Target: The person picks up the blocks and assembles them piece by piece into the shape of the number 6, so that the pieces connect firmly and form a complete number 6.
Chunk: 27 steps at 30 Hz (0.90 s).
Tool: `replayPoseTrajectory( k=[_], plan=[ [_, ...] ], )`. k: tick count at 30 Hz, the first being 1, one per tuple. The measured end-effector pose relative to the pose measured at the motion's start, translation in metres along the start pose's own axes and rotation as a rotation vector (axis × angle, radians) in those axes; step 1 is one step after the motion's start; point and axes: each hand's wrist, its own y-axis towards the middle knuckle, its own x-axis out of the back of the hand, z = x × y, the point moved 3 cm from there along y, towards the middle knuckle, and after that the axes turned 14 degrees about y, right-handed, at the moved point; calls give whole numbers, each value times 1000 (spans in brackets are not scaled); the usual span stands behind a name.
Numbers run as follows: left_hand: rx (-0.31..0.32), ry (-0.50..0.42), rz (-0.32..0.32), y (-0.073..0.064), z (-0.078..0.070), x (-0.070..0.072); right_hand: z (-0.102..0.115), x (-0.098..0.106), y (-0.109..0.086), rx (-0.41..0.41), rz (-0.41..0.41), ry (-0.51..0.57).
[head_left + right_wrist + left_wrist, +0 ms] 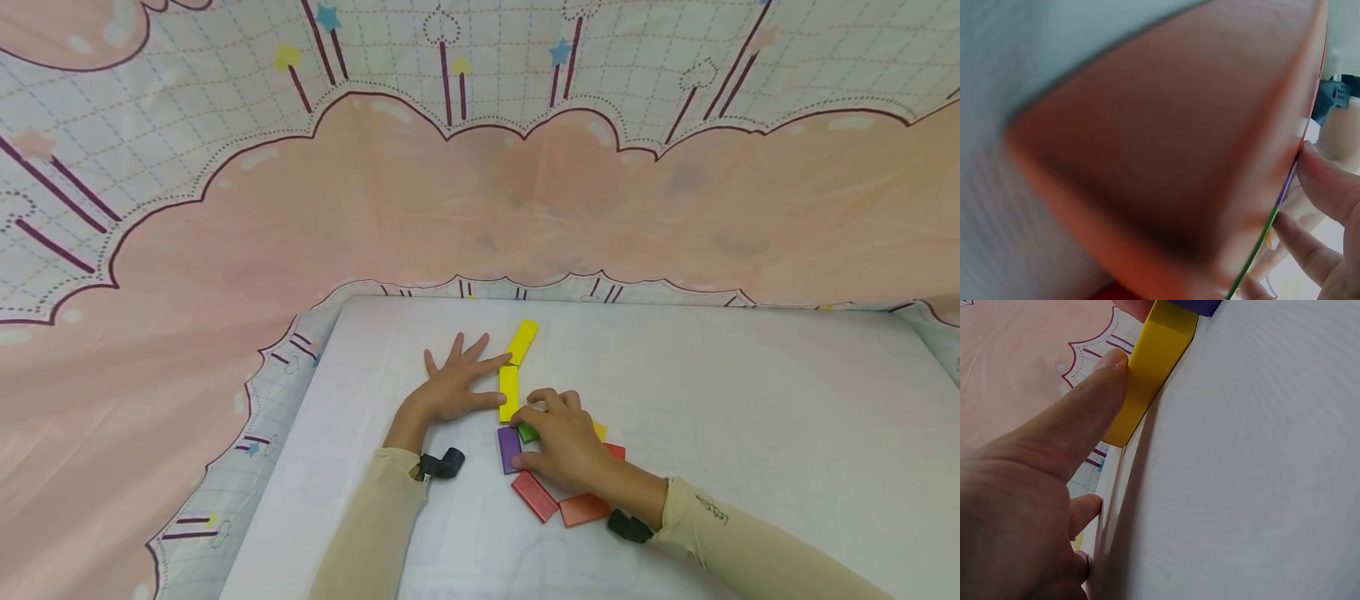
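Note:
In the head view, my left hand (450, 387) lies spread, its thumb tip against a yellow block (509, 383) and its forefinger at a second yellow block (524, 340) farther back. The left wrist view shows that thumb on the side of a yellow block (1150, 381), with a purple block (1202, 305) beyond. My right hand (570, 442) grips the purple block lengthwise, thumb at its near end and forefinger at its far end. A green block (528, 432) sits beside it, mostly hidden under the right hand.
Near the right hand are a red block (535, 497), an orange-red block (585, 509), another red block (617, 451) and an orange-yellow block (600, 431), forming a curve. They lie on a white tabletop (750, 400). A patterned pink cloth (450, 208) hangs behind and at left.

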Motion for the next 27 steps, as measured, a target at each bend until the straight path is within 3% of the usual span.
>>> replayPoseTrajectory(
  k=[10, 16, 27],
  plan=[
    [8, 6, 4, 0, 1, 1, 1, 1, 1, 0, 0, 1],
    [-1, 6, -4, -1, 0, 0, -1, 4, 1, -42, -11, 24],
    [-2, -8, -4, 0, 1, -1, -24, 53, -4, -35, -112, 167]
  ],
)
